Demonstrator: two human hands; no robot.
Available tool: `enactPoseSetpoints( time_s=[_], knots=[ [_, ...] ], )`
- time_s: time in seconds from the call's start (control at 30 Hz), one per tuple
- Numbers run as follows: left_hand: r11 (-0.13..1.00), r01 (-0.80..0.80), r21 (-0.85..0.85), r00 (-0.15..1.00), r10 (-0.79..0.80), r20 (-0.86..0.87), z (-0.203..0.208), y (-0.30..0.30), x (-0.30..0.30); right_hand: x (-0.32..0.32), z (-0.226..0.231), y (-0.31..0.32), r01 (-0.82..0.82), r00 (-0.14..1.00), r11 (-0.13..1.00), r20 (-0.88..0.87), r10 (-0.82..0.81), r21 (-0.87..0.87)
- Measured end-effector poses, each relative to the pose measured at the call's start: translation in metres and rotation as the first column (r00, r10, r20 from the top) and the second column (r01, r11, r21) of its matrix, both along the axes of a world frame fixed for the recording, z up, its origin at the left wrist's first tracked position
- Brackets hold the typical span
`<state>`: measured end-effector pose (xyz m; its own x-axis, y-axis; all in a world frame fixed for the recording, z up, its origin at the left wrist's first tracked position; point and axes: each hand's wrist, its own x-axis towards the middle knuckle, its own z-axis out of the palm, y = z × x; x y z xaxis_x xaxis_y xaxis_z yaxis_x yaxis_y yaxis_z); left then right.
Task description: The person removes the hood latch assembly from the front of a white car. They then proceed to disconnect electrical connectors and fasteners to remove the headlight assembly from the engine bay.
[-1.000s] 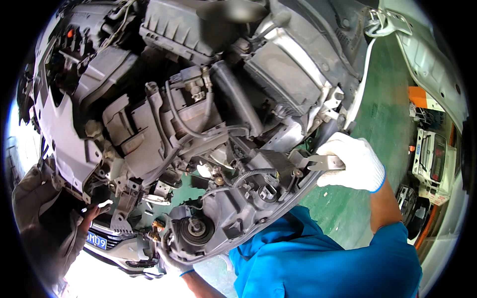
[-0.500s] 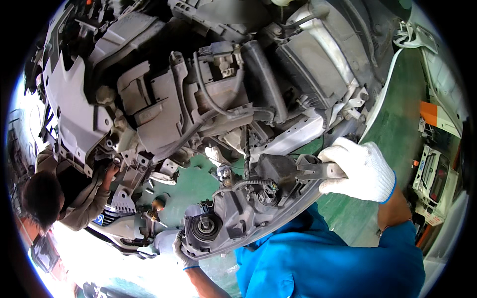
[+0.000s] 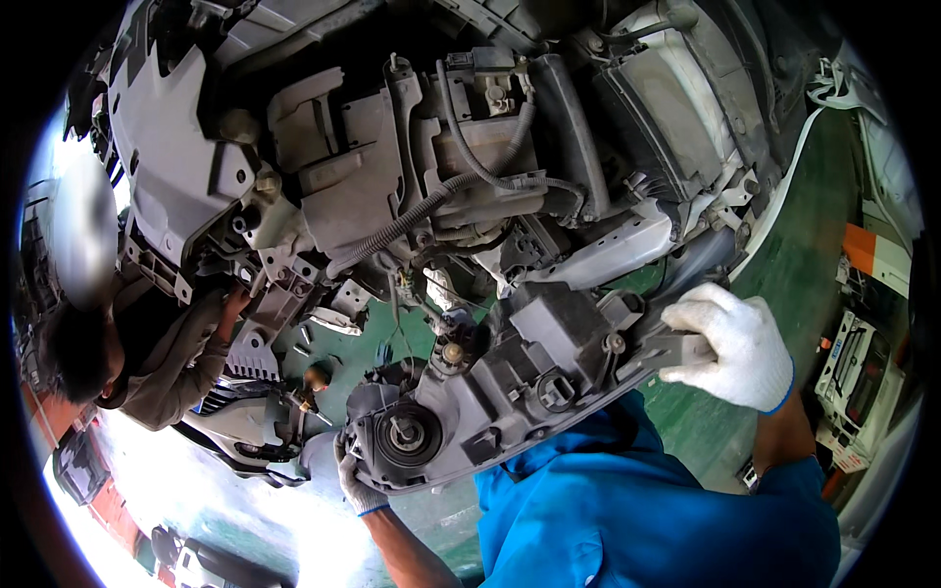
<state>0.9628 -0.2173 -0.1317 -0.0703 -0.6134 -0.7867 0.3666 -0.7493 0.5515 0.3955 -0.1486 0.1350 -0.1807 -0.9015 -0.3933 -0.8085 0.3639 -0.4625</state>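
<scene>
Ahead of the two-handed grip, filling most of the view: a car's exposed engine bay, dusty grey and black. Well below the grip, and out to its right: a green floor, turning to white glare past the grip's left side. Just behind the grip: a blue work top. Left of the grip and well apart from it: a co-worker in a brownish jacket, one arm toward the bay. Spanning the grip from end to end, slanting upward to the right: a dark headlight unit, back side up. Beyond the grip's middle: a grey corrugated hose. At the grip's right end: the right hand, white-gloved, thumb and fingers pinching. At its left end: the left hand, also gloved, curled about the unit's near corner, fingertips partly hidden. Just right of the left grip: a round socket. Nearer the right grip: a smaller round cap. Inside the right pinch: a flat grey tab.
</scene>
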Motion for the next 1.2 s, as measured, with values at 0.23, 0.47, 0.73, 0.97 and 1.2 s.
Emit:
enactPoseSetpoints(
  time_s=[0.23,0.47,0.73,0.97,1.2],
  knots=[
    [0.996,-0.068,-0.061,0.996,0.065,-0.060,-0.037,-0.001,-0.019,-0.016,-0.016,0.018,0.106,0.994,0.984,0.028,-0.103,-0.140],
    [0.991,-0.009,-0.132,1.000,0.013,0.027,-0.033,-0.002,-0.024,-0.013,-0.022,0.013,0.155,0.988,0.985,0.008,-0.157,0.081],
    [0.946,-0.075,-0.316,0.978,0.131,0.160,-0.004,-0.012,-0.023,-0.026,-0.025,-0.026,-0.010,0.999,0.914,-0.029,0.023,0.405],
    [0.913,-0.053,-0.404,0.968,0.147,0.206,0.015,-0.024,-0.038,0.013,-0.037,-0.099,-0.274,0.946,0.932,0.240,0.217,0.238],
    [0.923,-0.083,-0.375,0.960,0.175,0.218,0.007,-0.025,-0.036,0.086,-0.113,-0.156,-0.490,0.788,0.871,0.448,0.423,0.041]
  ],
)
